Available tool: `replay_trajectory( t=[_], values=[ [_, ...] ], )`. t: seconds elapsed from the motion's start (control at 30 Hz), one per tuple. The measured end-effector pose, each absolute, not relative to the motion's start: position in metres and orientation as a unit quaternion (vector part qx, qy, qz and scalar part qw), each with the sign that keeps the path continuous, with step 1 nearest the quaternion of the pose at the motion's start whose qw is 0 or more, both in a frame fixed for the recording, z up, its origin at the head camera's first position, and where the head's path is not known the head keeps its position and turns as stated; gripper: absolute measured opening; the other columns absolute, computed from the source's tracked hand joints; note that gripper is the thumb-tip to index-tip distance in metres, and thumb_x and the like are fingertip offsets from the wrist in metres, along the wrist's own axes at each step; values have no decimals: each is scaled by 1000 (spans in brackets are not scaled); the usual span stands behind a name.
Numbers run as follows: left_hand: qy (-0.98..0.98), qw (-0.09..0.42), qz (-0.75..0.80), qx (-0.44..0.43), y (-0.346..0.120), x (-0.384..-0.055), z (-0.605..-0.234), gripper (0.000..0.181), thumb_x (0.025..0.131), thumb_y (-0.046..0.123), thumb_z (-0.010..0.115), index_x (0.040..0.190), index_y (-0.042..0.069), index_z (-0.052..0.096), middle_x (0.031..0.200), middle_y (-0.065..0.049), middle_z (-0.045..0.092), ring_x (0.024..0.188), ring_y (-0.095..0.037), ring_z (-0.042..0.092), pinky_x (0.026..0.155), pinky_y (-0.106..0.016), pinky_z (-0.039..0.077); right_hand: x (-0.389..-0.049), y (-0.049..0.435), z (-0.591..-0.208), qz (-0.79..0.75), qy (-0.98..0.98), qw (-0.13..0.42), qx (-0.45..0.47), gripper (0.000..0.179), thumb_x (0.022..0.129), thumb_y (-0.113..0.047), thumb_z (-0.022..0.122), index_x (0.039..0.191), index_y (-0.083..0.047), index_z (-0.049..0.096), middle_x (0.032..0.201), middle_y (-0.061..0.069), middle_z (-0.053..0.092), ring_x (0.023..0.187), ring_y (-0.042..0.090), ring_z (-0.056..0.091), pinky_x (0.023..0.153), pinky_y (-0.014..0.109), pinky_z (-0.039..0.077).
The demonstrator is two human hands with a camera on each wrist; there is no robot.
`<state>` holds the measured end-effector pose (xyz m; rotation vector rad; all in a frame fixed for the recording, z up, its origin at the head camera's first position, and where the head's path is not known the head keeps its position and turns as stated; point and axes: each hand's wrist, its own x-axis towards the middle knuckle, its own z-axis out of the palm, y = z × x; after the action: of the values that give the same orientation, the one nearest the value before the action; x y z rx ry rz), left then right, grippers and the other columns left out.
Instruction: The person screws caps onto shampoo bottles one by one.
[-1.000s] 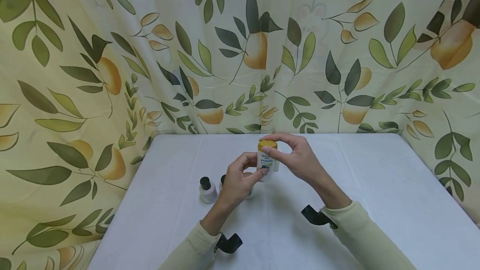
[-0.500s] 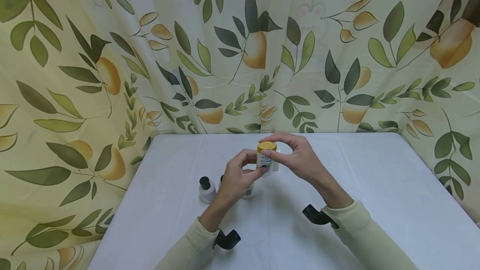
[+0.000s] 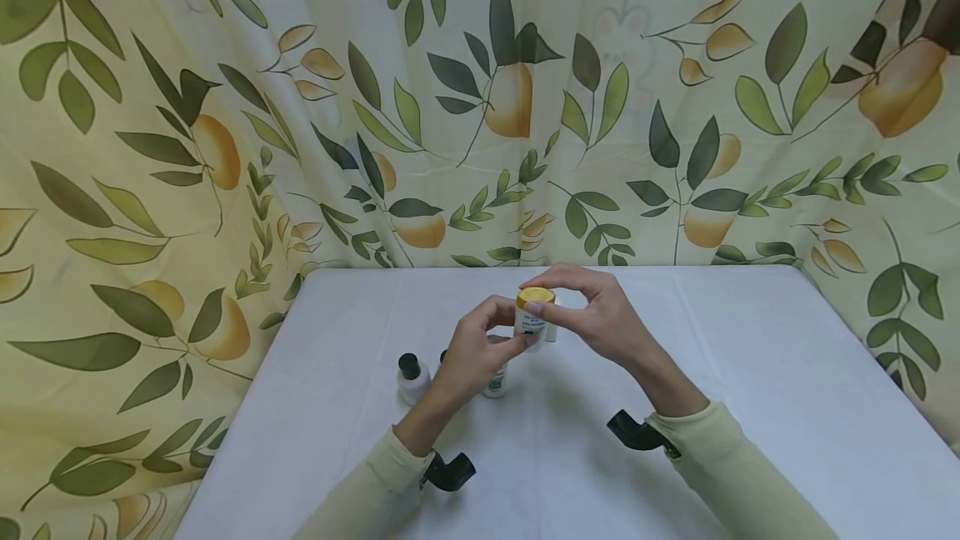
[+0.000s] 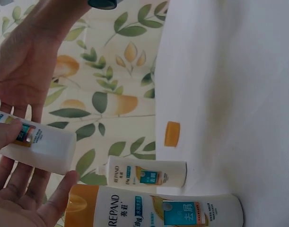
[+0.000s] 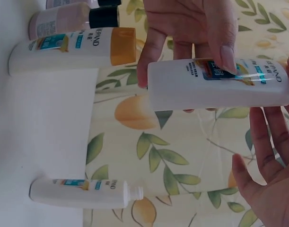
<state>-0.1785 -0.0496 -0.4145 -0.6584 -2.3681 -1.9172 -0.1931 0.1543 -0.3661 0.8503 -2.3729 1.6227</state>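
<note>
In the head view, both hands meet at a white shampoo bottle [image 3: 529, 326] with an orange-yellow cap [image 3: 536, 297], raised over the table. My left hand [image 3: 474, 350] grips the bottle's body from the left, its thumb pressed over the label in the right wrist view. From the right, my right hand [image 3: 596, 317] pinches the cap between thumb and fingers. A matching bottle [image 4: 158, 208] with an orange cap on stands on the table, as does a smaller uncapped bottle [image 5: 87, 193] with a bare neck. A loose orange cap [image 4: 172, 134] lies on the table.
Pinkish bottles with black caps [image 5: 64, 21] stand to the left of the capped shampoo bottle. A white cloth covers the table [image 3: 720, 340]. Behind it hangs a curtain [image 3: 465, 107] with a leaf-and-fruit print. Black cameras [image 3: 450, 472] jut from both wrists.
The held bottle's top has tipped slightly toward the head camera, showing more of the cap's top. The left forearm has shifted a little left. Both hands keep their hold.
</note>
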Motion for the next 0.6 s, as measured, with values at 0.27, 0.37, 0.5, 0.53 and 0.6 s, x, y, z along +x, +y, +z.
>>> replay_trajectory(
  t=[0.27,0.37,0.5,0.53,0.6],
  values=[
    [-771,2,-601,-213,-51,-180,-408,32,90,18,79,119,16,65,119,4,66,112,-15,63,88,-26,59,-193,157,-370,531,-799,55,276,20,91,-19,78,110,-21,77,114,-4,69,116,16,58,102,51,43],
    [-775,3,-597,-209,-51,-180,-405,31,91,18,79,119,16,66,118,5,66,111,-15,62,88,-27,59,-193,158,-372,531,-800,53,272,18,91,-20,79,109,-23,78,113,-5,68,116,16,56,100,48,45],
    [-783,2,-590,-197,-50,-180,-401,30,91,22,79,118,17,67,118,6,66,110,-14,62,88,-29,59,-193,158,-374,534,-800,51,269,18,90,-20,80,108,-23,78,111,-5,67,115,16,55,98,46,45],
    [-785,2,-588,-197,-50,-180,-400,30,90,23,79,118,17,68,117,6,66,110,-14,62,89,-29,58,-193,159,-375,535,-800,50,268,19,90,-20,80,108,-23,78,110,-4,67,114,16,55,97,46,45],
    [-789,-2,-582,-199,-50,-181,-398,29,90,24,80,116,17,69,116,6,67,108,-14,63,89,-30,58,-193,159,-376,534,-801,48,265,19,90,-20,80,108,-24,79,108,-4,67,112,16,56,94,44,46]
  ],
)
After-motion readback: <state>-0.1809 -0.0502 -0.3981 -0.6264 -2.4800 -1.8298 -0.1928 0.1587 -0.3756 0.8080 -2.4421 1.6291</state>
